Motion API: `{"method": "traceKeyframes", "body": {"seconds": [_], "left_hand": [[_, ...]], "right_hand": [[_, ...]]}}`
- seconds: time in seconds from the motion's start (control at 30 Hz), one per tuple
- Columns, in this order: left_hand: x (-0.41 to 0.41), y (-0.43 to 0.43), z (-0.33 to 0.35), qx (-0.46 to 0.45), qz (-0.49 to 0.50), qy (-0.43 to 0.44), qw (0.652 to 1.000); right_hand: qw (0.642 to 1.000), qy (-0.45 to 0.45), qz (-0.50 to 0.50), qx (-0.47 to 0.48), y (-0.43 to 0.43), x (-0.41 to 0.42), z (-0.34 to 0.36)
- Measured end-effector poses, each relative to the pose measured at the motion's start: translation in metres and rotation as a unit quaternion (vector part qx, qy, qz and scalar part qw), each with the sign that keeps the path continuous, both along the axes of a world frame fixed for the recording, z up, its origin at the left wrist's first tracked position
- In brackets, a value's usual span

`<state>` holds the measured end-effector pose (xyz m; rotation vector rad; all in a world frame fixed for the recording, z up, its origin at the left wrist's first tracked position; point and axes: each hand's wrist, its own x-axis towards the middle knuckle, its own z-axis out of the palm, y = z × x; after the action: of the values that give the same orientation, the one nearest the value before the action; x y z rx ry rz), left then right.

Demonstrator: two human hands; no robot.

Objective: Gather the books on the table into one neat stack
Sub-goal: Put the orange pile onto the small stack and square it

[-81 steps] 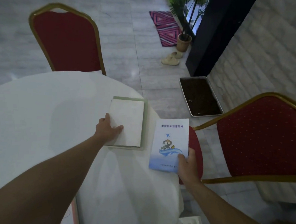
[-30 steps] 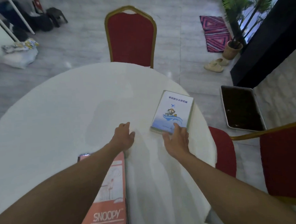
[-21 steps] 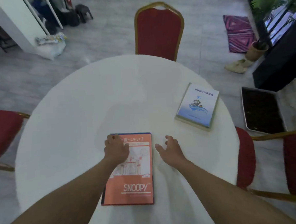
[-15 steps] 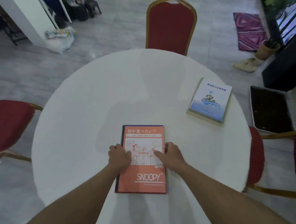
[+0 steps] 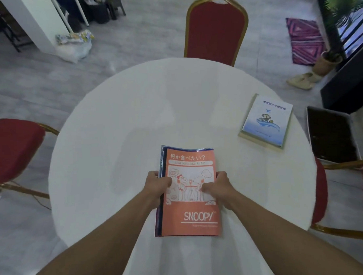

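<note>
While left hand (image 5: 157, 183) | right hand (image 5: 219, 185) clamp glossy orange book (image 5: 192, 212) | perhaps lifting.

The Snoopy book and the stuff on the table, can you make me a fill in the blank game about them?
1. Both hands hold the orange book by its two long ____.
2. The blue book lies near the table's ____ edge.
3. The blue book rests on top of another ____.
4. The chair across the table has a ____ back.

Missing words: sides; right; book; red
</note>
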<state>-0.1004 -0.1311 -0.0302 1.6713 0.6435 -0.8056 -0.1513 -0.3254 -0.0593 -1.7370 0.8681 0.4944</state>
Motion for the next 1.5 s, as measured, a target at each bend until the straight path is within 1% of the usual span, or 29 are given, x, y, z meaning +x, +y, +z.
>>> {"method": "traceKeyframes", "body": {"seconds": [0.07, 0.17, 0.23, 0.3, 0.4, 0.47, 0.53, 0.6, 0.67, 0.8, 1.0, 1.1, 1.3, 1.5], "left_hand": [[-0.002, 0.001, 0.013, -0.016, -0.004, -0.031, 0.999], [0.003, 0.006, 0.034, -0.052, -0.008, -0.098, 0.994], [0.009, 0.008, 0.051, -0.06, -0.026, -0.158, 0.985], [0.015, 0.011, 0.068, -0.067, -0.055, -0.222, 0.971], [0.019, 0.017, 0.082, -0.073, -0.081, -0.295, 0.949], [0.017, 0.022, 0.085, -0.058, -0.099, -0.338, 0.934], [0.012, 0.026, 0.085, -0.033, -0.146, -0.385, 0.911], [0.005, 0.027, 0.083, -0.013, -0.192, -0.418, 0.888], [-0.002, 0.03, 0.078, 0.0, -0.214, -0.428, 0.878], [-0.012, 0.033, 0.071, 0.014, -0.225, -0.435, 0.872], [-0.015, 0.035, 0.067, 0.003, -0.223, -0.424, 0.878], [-0.018, 0.033, 0.068, 0.007, -0.232, -0.43, 0.872], [-0.014, 0.034, 0.071, 0.0, -0.241, -0.424, 0.873], [-0.013, 0.036, 0.066, 0.023, -0.264, -0.409, 0.873]], "right_hand": [[0.998, -0.018, -0.015, 0.052, -0.002, 0.002, 0.007], [0.995, -0.082, -0.023, 0.057, -0.003, 0.007, 0.033], [0.99, -0.136, -0.014, 0.042, -0.002, 0.012, 0.053], [0.98, -0.198, 0.02, 0.02, 0.0, 0.017, 0.071], [0.957, -0.281, 0.066, -0.013, 0.002, 0.016, 0.091], [0.94, -0.328, 0.089, -0.039, 0.004, 0.009, 0.098], [0.934, -0.339, 0.095, -0.064, 0.005, 0.0, 0.095], [0.937, -0.325, 0.095, -0.091, 0.005, -0.011, 0.086], [0.937, -0.311, 0.113, -0.11, 0.004, -0.02, 0.074], [0.937, -0.303, 0.129, -0.116, 0.003, -0.028, 0.065], [0.938, -0.305, 0.117, -0.119, 0.002, -0.032, 0.062], [0.939, -0.304, 0.108, -0.118, 0.006, -0.038, 0.059], [0.943, -0.298, 0.104, -0.105, 0.005, -0.037, 0.066], [0.948, -0.283, 0.102, -0.102, 0.007, -0.038, 0.067]]}}
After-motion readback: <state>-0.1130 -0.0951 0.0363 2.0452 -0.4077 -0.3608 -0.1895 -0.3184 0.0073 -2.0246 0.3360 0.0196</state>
